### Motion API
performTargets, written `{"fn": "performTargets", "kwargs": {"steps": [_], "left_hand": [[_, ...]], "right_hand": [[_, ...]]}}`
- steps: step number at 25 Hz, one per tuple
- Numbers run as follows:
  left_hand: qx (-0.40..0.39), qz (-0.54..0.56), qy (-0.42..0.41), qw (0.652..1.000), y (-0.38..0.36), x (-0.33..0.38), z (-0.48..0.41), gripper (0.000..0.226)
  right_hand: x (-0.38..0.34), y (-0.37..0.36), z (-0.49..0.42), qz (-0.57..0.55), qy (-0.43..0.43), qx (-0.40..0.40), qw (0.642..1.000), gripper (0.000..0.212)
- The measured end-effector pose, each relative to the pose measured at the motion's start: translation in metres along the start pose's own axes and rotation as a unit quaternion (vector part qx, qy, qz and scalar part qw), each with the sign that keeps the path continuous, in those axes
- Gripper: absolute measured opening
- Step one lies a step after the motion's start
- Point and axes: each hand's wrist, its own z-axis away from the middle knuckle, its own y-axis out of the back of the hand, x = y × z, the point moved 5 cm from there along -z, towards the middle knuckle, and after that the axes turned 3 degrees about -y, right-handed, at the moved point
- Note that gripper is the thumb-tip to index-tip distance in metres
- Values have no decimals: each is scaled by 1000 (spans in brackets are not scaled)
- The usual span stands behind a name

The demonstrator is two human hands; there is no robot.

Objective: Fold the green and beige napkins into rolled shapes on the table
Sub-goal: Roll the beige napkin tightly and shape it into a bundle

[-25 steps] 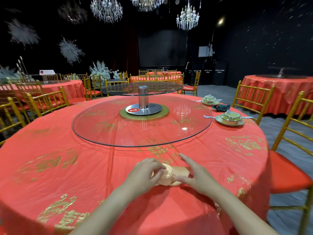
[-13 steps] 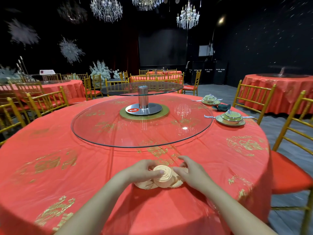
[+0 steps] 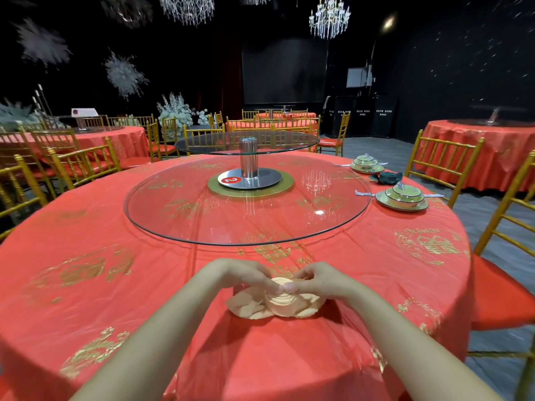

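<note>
The beige napkin [image 3: 278, 303] stands on the red tablecloth [image 3: 115, 285] near the front edge, rolled into an upright spiral with loose petal-like folds spread at its base. My left hand [image 3: 240, 274] and my right hand [image 3: 315, 280] meet over the top of the roll, fingertips pinching its upper rim from both sides. A dark green napkin [image 3: 386, 178], rolled, lies far right between two place settings.
A glass turntable [image 3: 179, 215] with a metal post fills the table's middle. Two green covered bowls on plates [image 3: 404, 196] sit at the far right. Gold chairs [image 3: 443, 166] with red seats ring the table.
The roll was lying under my hands, then turned upright. Both hands have closed in over its top, and the base folds now fan out on both sides.
</note>
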Motion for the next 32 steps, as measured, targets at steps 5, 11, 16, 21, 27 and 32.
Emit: {"fn": "performTargets", "kwargs": {"steps": [5,11,16,21,27,32], "left_hand": [[-8,44,-12,999,1,-4,-8,42],[-19,100,-50,994,3,-4,-8,60],[-14,162,-80,983,7,1,-15,38],[-10,175,-141,974,18,45,-31,41],[-3,157,-184,970,14,122,-79,47],[-39,234,-109,965,15,157,-134,53]], "right_hand": [[3,-1,-8,12,-31,-51,998,50],[10,-5,-12,-98,-41,-73,992,33],[11,2,-12,-186,-30,-84,978,28],[25,46,-5,-243,-37,-9,969,20],[79,106,11,-341,-74,43,936,36],[125,168,14,-414,-93,104,899,24]]}}
